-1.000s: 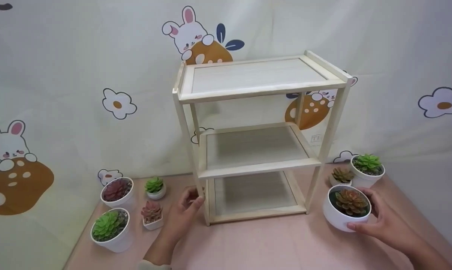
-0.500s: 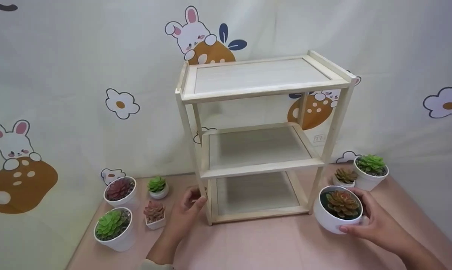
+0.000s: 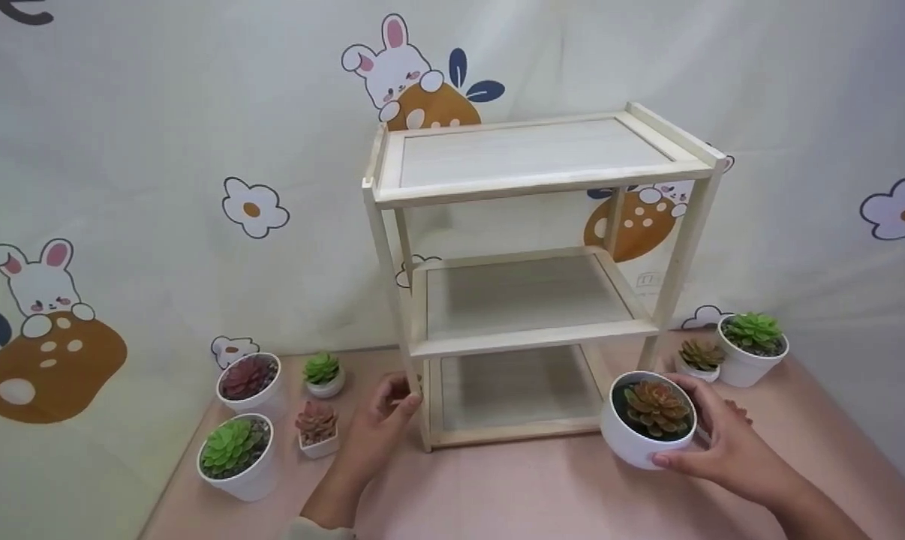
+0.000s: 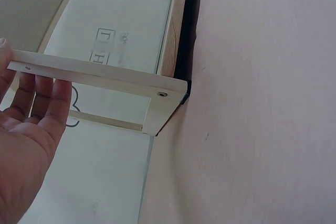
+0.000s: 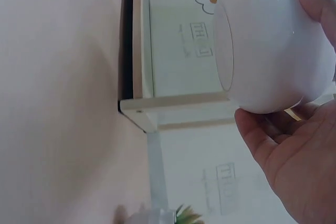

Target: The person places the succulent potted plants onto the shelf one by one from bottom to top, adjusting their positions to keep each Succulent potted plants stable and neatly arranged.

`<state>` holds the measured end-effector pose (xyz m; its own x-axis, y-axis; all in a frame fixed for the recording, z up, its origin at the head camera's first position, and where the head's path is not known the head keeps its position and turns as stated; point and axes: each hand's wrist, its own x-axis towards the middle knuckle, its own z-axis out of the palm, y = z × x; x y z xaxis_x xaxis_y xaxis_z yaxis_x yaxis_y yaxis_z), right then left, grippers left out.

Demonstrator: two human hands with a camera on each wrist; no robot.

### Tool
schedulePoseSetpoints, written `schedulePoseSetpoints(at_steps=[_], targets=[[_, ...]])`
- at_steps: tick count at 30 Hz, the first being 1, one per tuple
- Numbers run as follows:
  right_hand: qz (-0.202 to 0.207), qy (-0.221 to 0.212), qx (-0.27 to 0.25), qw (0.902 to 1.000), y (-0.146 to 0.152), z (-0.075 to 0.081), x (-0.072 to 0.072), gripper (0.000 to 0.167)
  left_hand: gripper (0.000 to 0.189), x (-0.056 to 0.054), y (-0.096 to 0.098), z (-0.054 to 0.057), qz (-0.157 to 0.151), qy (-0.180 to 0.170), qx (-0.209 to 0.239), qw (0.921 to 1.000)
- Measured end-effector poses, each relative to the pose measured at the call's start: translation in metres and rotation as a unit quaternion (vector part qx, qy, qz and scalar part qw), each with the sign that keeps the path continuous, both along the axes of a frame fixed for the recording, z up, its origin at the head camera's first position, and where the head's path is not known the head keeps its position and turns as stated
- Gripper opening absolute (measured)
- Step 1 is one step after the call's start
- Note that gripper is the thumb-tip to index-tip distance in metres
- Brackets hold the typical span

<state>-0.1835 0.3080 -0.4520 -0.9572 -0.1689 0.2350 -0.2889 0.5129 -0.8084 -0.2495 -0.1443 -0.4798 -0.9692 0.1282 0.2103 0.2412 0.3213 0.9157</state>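
My right hand (image 3: 726, 446) grips a round white pot with a reddish-brown succulent (image 3: 651, 412), thumb at the front and fingers round the far side. The pot is held up in front of the right front post of a three-tier wooden shelf (image 3: 535, 345). In the right wrist view the white potted succulent (image 5: 273, 45) shows its smooth side and base, clear of the table. On the other side, my left hand (image 3: 377, 424) holds the shelf's left front post low down. The left wrist view shows the fingers (image 4: 55, 103) against that post (image 4: 100, 74), thumb tip opposite.
At left stand potted succulents: dark red (image 3: 248, 379), green (image 3: 231, 450), small green (image 3: 323, 371) and pink (image 3: 317, 424). Behind the right hand are a brownish one (image 3: 700, 356), a green one (image 3: 753, 334) and a mostly hidden reddish plant (image 3: 738, 411). A patterned curtain (image 3: 160, 150) hangs behind.
My right hand has carried the potted succulent leftward, toward the shelf's right front post. The left hand keeps its hold on the shelf. The whole head view has shifted slightly.
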Motion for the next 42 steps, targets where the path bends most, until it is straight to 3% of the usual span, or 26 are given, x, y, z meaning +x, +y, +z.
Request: schedulePoseSetpoints(at_steps=[6, 12, 21, 28, 36, 42], targets=[[0.016, -0.031, -0.005, 0.9994, -0.014, 0.006, -0.001, 0.096, 0.039, 0.000, -0.001, 0.000, -0.002, 0.001, -0.003, 1.0000], [0.052, -0.005, -0.027, 0.9983, -0.030, 0.008, -0.005, 0.092, 0.039, 0.001, -0.002, -0.002, -0.015, 0.011, 0.005, 0.9998], [0.081, 0.015, -0.041, 0.9957, -0.051, 0.001, -0.019, 0.090, 0.039, 0.001, -0.001, -0.002, -0.007, 0.000, -0.002, 1.0000], [0.089, -0.025, -0.048, 0.9945, -0.071, -0.002, -0.028, 0.091, 0.039, 0.002, -0.001, 0.000, -0.007, 0.009, 0.001, 0.9999], [0.128, -0.017, -0.061, 0.9897, -0.095, -0.010, -0.037, 0.086, 0.041, 0.001, 0.000, -0.001, -0.007, 0.013, -0.002, 0.9999], [0.142, -0.023, -0.076, 0.9866, -0.111, -0.017, -0.044, 0.087, 0.039, 0.000, -0.001, -0.003, -0.023, 0.020, 0.007, 0.9995]])
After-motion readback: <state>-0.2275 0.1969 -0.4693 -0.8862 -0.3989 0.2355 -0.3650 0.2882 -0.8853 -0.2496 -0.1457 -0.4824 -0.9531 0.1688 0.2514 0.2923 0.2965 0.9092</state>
